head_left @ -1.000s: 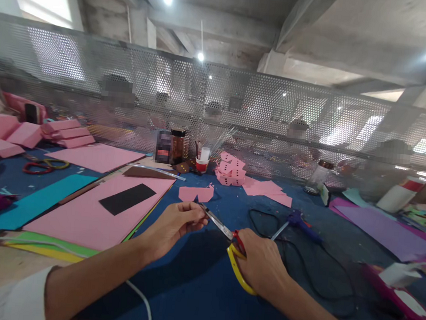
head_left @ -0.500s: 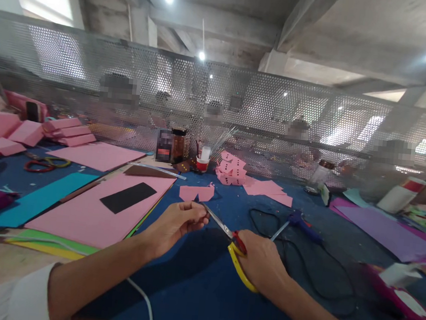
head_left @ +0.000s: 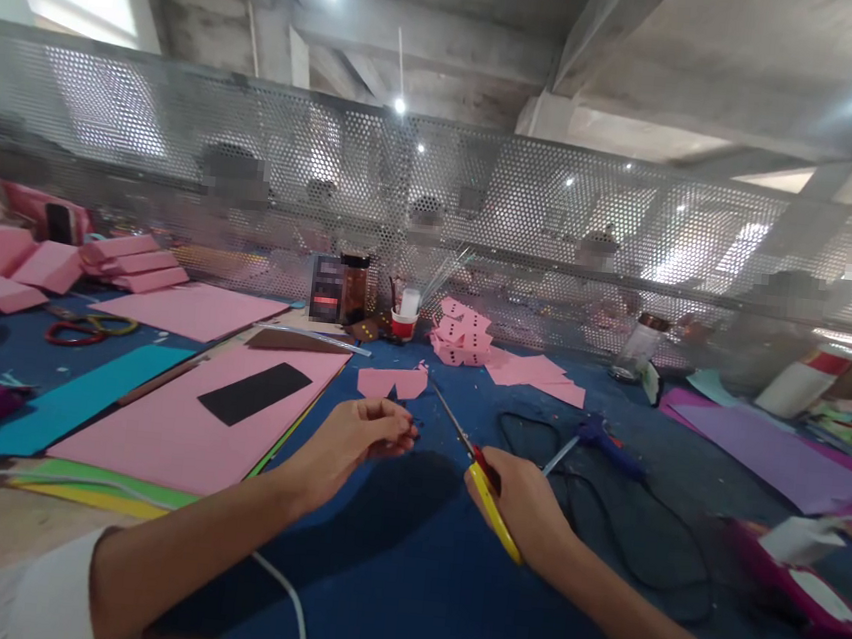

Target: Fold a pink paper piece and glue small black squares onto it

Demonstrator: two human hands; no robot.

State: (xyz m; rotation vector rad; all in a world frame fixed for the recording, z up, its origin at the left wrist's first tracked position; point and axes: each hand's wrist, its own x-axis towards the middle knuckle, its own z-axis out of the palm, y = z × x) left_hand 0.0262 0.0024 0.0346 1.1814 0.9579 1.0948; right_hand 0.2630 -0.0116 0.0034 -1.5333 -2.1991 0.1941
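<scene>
My right hand [head_left: 521, 499] grips yellow-handled scissors [head_left: 477, 460], whose blades point up and away to the left. My left hand [head_left: 354, 438] is held beside them, fingers pinched on a tiny dark scrap that I cannot make out. The scissor tips stand a little right of and above my left fingertips, apart from them. Just beyond lies a pink paper cutout [head_left: 392, 382] on the blue table cover [head_left: 402, 568].
A large pink sheet [head_left: 159, 434] with a black rectangle [head_left: 254, 392] lies left on coloured sheets. A glue gun [head_left: 599, 439] and black cable [head_left: 625, 520] lie right. Folded pink pieces [head_left: 460, 338], jars, a purple sheet [head_left: 775, 454] and a mesh screen [head_left: 435, 230] stand behind.
The scissors have drawn away from my left fingers and swung their blades upward to the right. My left hand stays pinched in place.
</scene>
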